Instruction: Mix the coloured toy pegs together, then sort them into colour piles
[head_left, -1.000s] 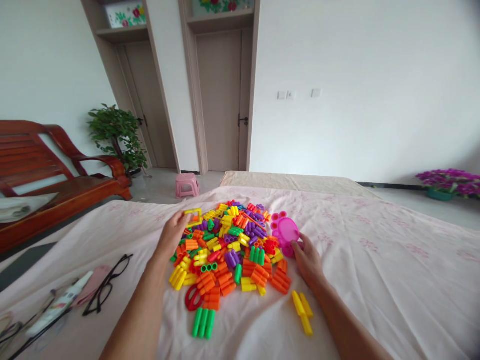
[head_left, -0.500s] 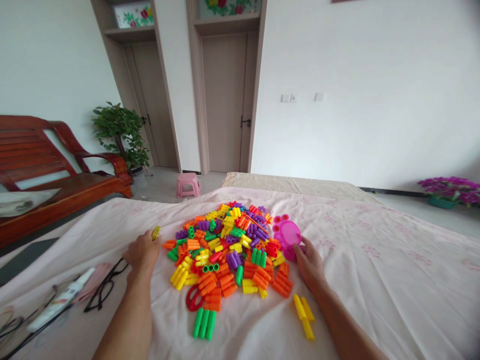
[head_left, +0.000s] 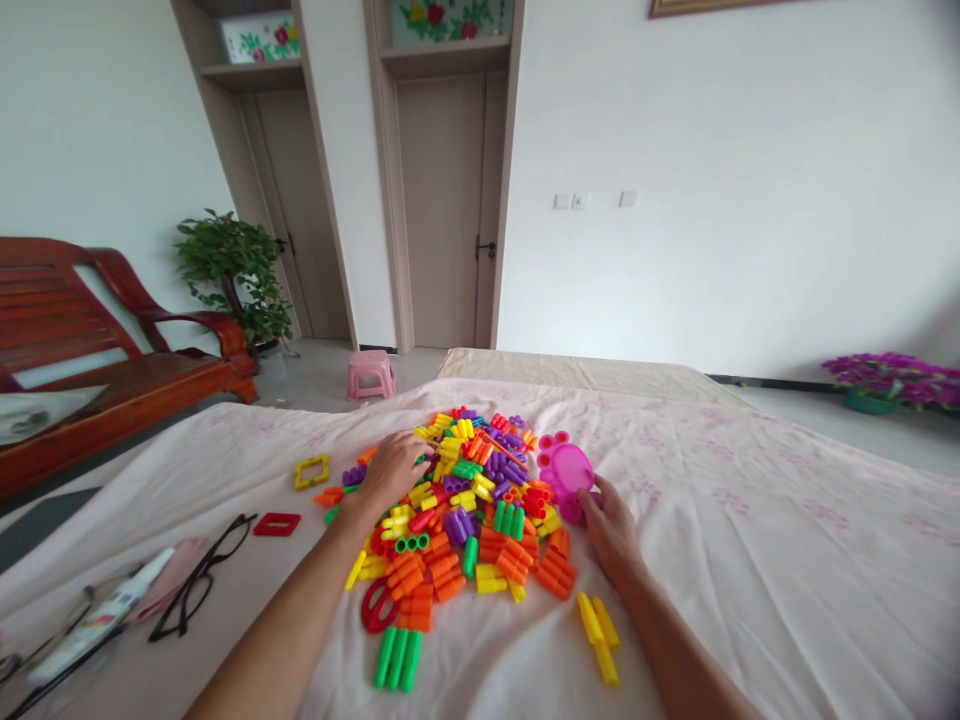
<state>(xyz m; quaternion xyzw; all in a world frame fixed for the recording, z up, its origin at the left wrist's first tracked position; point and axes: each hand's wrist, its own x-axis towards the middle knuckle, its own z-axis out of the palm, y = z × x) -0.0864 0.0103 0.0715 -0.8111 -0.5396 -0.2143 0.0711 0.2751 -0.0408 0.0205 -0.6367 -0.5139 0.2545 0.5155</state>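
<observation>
A heap of plastic pieces (head_left: 457, 520) in orange, yellow, green, purple and red lies on the pale cloth. My left hand (head_left: 394, 468) rests over the heap's left side, fingers bent down among the pieces; whatever its fingertips touch is hidden. At the heap's right edge my right hand (head_left: 609, 515) pinches the rim of a pink paw-shaped plate (head_left: 568, 468). To the left lie a yellow square frame (head_left: 312, 471) and a red rectangular piece (head_left: 277, 524), apart from the heap. Joined yellow pieces (head_left: 598, 638) lie near my right forearm, and a green piece (head_left: 397, 658) is at the front.
Black glasses (head_left: 196, 590), a white tube (head_left: 105, 615) and a pink cloth lie at the left on the bed-like surface (head_left: 750, 560). Beyond are a wooden bench (head_left: 150, 370), a potted plant (head_left: 232, 270), a pink stool (head_left: 371, 374) and purple flowers (head_left: 892, 380).
My left hand has let go of the yellow frame at the left and moved right onto the heap. The red rectangular piece now shows where that hand was. My right hand stays at the pink plate.
</observation>
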